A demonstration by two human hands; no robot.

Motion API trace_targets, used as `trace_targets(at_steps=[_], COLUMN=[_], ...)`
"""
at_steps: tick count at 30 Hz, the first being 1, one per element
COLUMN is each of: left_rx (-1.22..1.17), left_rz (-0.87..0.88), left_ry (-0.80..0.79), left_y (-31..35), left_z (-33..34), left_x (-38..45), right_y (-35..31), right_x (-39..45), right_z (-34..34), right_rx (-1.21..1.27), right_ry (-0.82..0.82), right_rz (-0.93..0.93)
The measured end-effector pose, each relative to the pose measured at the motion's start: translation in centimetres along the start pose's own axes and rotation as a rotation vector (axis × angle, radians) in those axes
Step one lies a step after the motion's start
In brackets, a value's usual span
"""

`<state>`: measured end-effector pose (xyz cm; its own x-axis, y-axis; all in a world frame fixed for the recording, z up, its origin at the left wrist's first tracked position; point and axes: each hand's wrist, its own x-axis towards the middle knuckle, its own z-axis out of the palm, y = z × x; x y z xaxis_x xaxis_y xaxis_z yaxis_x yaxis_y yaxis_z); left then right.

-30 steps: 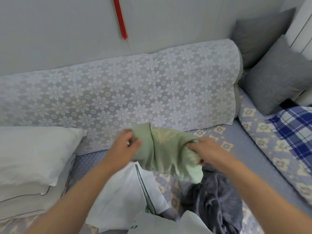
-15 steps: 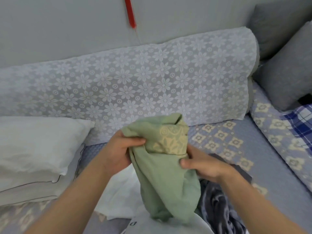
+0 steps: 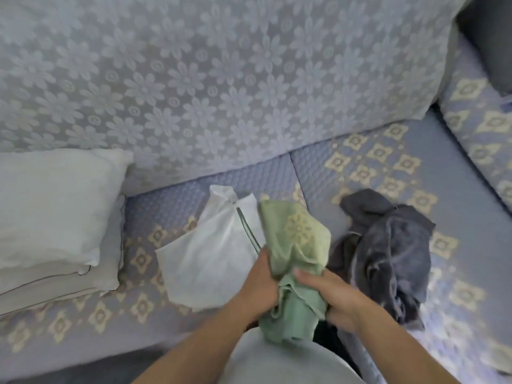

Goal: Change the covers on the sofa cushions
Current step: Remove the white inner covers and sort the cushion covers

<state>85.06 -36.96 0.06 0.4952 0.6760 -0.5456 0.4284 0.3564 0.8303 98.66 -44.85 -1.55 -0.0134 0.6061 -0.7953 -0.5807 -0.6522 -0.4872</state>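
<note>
the left hand (image 3: 259,284) and the right hand (image 3: 329,293) are seen low in the centre of the frame, close together, both clamped on a green cover (image 3: 293,261). the fingers of each hand are curled round its bunched middle, with the right thumb laid across the front. the cover is a soft, crumpled cloth; its upper part fans out above the hands and bears a pale woven flower motif, while its lower part hangs in plain folds toward the bottom edge. a smooth, pale rounded shape (image 3: 279,364) lies beneath it at the bottom centre; it is cut off by the frame, and its nature cannot be told.

just left of the hands, a thin white cover (image 3: 210,253) is spread flat on the sofa seat (image 3: 457,189), with a dark zip line running down its right side; part of it is hidden by the green cloth. to the right of the hands a dark grey cover (image 3: 388,250) is heaped in rumpled, velvety folds. the seat is quilted, blue-grey, and patterned with cream diamond medallions.

at the left edge, two white cushions (image 3: 52,212) are stacked, the lower one piped with a dark line, both cut off by the frame. the upper half of the frame is filled by a backrest (image 3: 221,79) draped in lace with a daisy pattern. a dark grey cushion (image 3: 493,37) is only partly seen in the upper right corner.
</note>
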Motion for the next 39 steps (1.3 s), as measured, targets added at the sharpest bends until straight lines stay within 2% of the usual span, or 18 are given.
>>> trace_targets(at_steps=[1,3,4,6,8,12,14,16,17,19,21,23,27,32,34,36,39], left_rx=[-0.022,-0.08,-0.12,-0.135,-0.074,0.192,0.304,0.435,0.537,0.744,0.86,0.875,0.664,0.533,0.599,0.761,0.806], left_rz=[-0.068,-0.253,-0.36,-0.505,-0.581,-0.546,-0.532,-0.576,-0.62,-0.683,-0.669,-0.621,-0.634,-0.385,-0.279,-0.249,-0.389], left_ry=[-0.087,-0.258,-0.356,-0.43,-0.336,0.114,0.288,0.386,0.377,0.262,0.184,0.173,0.328,0.425,0.387,0.287,0.317], left_y=[-1.9,-4.1,-5.3,-7.9,-9.3,-13.1,-16.0,-19.4,-21.1,-23.6,-25.3,-26.1,-26.0,-25.3,-24.8,-25.2,-26.6], left_z=[1.3,2.9,3.7,4.7,5.8,6.7,5.1,2.4,1.2,-0.7,-2.0,-2.9,-5.7,-8.1,-7.1,-5.6,-5.2], left_x=[0.5,0.9,1.5,3.5,5.9,12.2,15.3,17.9,18.9,20.2,20.9,21.1,21.0,21.1,21.6,21.9,22.9], right_y=[2.2,4.9,6.0,7.0,7.4,7.4,6.6,5.6,5.0,4.0,3.5,3.2,3.0,3.1,3.0,3.0,2.7], right_x=[0.2,0.2,0.4,0.8,2.3,8.7,11.7,13.7,14.2,14.9,14.8,14.1,12.5,12.4,13.5,14.6,16.3], right_z=[-0.6,-1.9,-2.8,-4.2,-5.0,-5.8,-6.6,-7.7,-8.1,-9.3,-10.5,-11.5,-12.0,-10.2,-9.6,-9.0,-7.9], right_rx=[0.025,0.015,0.032,0.032,-0.117,-0.47,-0.582,-0.646,-0.688,-0.788,-0.899,-0.99,-1.063,-1.062,-1.049,-1.04,-1.009], right_ry=[0.08,0.342,0.418,0.472,0.55,0.668,0.669,0.654,0.647,0.611,0.564,0.545,0.555,0.54,0.534,0.531,0.533], right_rz=[0.024,0.007,0.016,0.041,0.029,0.006,-0.003,-0.024,-0.034,-0.03,0.007,0.012,0.029,-0.006,-0.009,-0.016,-0.046])
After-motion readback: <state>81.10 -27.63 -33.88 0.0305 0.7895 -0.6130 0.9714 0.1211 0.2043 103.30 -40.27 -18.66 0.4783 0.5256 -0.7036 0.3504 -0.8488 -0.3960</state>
